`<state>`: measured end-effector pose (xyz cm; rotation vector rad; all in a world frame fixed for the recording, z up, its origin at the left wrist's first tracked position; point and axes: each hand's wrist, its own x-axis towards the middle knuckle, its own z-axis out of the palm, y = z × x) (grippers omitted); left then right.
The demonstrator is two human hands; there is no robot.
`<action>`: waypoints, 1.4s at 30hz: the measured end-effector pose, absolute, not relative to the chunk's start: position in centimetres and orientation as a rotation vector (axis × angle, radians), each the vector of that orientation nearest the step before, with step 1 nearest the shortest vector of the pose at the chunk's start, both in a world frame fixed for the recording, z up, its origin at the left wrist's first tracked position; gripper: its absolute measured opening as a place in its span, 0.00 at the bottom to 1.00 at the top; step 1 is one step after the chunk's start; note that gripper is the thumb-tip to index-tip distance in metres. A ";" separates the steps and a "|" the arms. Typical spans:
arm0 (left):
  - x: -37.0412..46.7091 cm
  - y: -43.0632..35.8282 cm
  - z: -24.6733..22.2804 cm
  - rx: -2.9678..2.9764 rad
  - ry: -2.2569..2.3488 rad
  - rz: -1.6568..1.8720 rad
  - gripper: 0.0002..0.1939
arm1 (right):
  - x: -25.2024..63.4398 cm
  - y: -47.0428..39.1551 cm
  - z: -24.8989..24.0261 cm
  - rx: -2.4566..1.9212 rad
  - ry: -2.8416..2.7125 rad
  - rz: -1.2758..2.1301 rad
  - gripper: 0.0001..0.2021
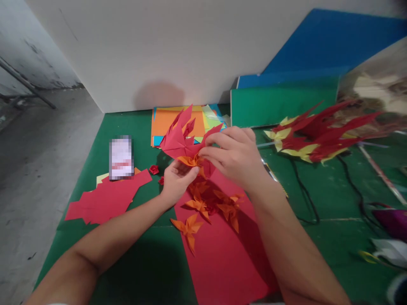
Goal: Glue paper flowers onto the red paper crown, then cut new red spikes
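Note:
Between my hands is a red folded-paper piece (179, 142) with pointed, flame-like tips, held above the table. My left hand (178, 180) pinches an orange paper flower (190, 160) against its lower edge. The fingers of my right hand (233, 152) are closed at the piece's right side, close to the flower; what exactly they pinch is hidden. Below lie several loose orange paper flowers (189, 231) on a large red paper sheet (229, 267). A small red paper rose (154, 170) sits left of my left hand, with another partly hidden beside it.
A phone (121, 157) rests on cut red paper (108, 201) at the left. Coloured sheets (178, 120) are stacked at the back. To the right are a finished-looking red and yellow paper piece (314, 133), a black cord (307, 195) and a green board (282, 106).

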<state>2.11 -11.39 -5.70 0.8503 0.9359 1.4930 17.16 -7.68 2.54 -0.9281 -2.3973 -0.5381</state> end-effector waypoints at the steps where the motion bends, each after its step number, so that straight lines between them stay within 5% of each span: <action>1: 2.1 -11.4 -5.7 0.855 0.936 1.490 0.16 | 17.1 -7.7 2.6 -0.940 -2.403 -0.546 0.11; 42: 2.1 -10.9 -5.8 0.655 1.032 1.542 0.11 | 15.7 -8.7 2.6 -0.960 -2.539 -0.463 0.09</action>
